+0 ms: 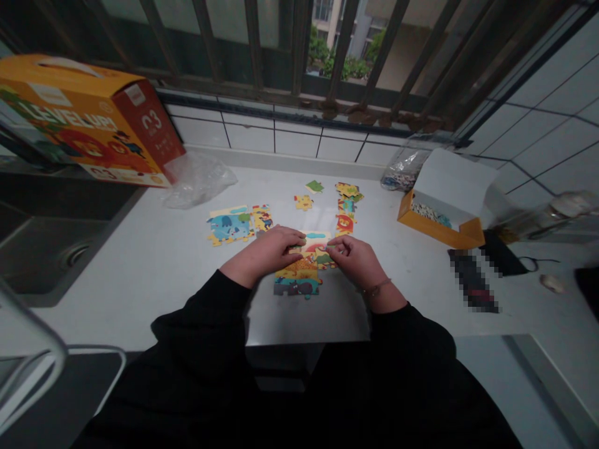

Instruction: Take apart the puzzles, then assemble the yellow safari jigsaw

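A partly joined jigsaw puzzle (pixel 298 273) lies on the counter in front of me, with yellow-orange parts and a grey animal along its near edge. My left hand (pixel 274 249) lies over its left side, thumb and fingers apart, pressing on the pieces. At its right side my right hand (pixel 354 259) is closed in a pinch at the edge of a puzzle piece (pixel 324 257) with green on it; the fingertips partly hide it. Beyond the hands are a joined blue elephant section (pixel 229 226), a red lion piece (pixel 345 223) and a loose yellow piece (pixel 303 202).
An orange puzzle box (pixel 93 118) stands at the back left beside a clear plastic bag (pixel 199 181) and a sink (pixel 42 249). To the right, an open small box (pixel 440 218) holds more pieces. A barred window (pixel 281 50) is behind the white counter (pixel 393 299).
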`<state>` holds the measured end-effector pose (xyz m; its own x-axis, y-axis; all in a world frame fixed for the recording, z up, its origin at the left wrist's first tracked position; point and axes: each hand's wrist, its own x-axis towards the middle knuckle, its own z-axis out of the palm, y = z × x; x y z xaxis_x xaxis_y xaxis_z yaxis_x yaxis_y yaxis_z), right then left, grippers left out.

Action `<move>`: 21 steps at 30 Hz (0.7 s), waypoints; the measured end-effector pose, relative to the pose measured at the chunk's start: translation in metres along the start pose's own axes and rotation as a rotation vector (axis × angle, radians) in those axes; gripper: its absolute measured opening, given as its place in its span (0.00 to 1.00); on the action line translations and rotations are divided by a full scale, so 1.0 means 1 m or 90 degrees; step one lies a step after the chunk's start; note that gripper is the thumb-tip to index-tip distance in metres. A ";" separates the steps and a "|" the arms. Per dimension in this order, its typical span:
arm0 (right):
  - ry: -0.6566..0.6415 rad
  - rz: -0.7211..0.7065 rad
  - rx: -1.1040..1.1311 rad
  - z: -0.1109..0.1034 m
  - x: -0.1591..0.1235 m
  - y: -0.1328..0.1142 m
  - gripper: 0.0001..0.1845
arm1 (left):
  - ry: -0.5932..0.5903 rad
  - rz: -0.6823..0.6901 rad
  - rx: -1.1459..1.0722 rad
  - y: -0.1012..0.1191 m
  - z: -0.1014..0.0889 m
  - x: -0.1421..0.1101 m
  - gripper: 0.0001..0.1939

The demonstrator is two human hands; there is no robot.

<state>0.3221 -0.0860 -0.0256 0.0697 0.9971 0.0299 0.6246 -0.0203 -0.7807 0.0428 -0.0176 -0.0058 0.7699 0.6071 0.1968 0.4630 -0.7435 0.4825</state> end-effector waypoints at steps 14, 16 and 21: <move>0.145 0.069 0.068 -0.015 0.005 0.018 0.19 | -0.015 0.024 -0.002 0.003 -0.008 -0.002 0.10; 0.173 0.065 0.016 -0.017 0.006 0.020 0.20 | -0.028 0.024 0.000 0.003 -0.010 -0.002 0.10; 0.173 0.070 -0.021 -0.016 0.006 0.016 0.19 | -0.060 -0.001 -0.003 0.005 -0.012 -0.003 0.07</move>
<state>0.3449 -0.0810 -0.0281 0.3417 0.9327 0.1151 0.6263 -0.1346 -0.7679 0.0375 -0.0198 0.0065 0.8073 0.5788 0.1148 0.4625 -0.7415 0.4861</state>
